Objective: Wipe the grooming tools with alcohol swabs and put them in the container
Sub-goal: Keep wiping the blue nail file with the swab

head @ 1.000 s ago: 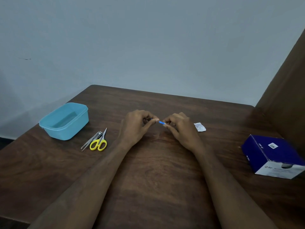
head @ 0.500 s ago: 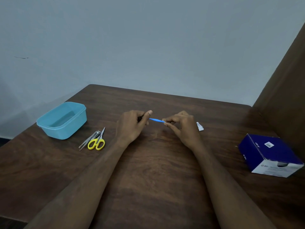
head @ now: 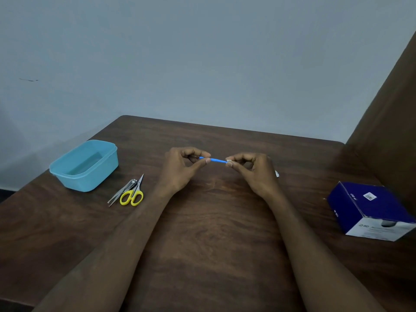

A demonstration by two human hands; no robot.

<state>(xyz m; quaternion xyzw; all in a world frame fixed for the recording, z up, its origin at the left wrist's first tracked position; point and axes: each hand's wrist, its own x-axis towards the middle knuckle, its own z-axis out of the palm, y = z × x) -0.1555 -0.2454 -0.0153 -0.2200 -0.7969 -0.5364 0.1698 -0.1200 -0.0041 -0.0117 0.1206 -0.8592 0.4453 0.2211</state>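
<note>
- A plain pale blue-grey wall [head: 202, 55] fills the far half of the view, matte and evenly lit.
- A small dark mark [head: 28, 80] sits on the wall at the far left.
- A dark brown wooden table [head: 213, 233] with visible grain spreads from the near edge to the wall; its far corners are rounded.
- A tall brown wooden panel [head: 391, 122] rises at the right, beside the table's far right corner.
- The light is dim and soft, with faint shadow along the wall at the left.
- A dark strip of floor [head: 6, 194] shows past the table's left edge.
</note>
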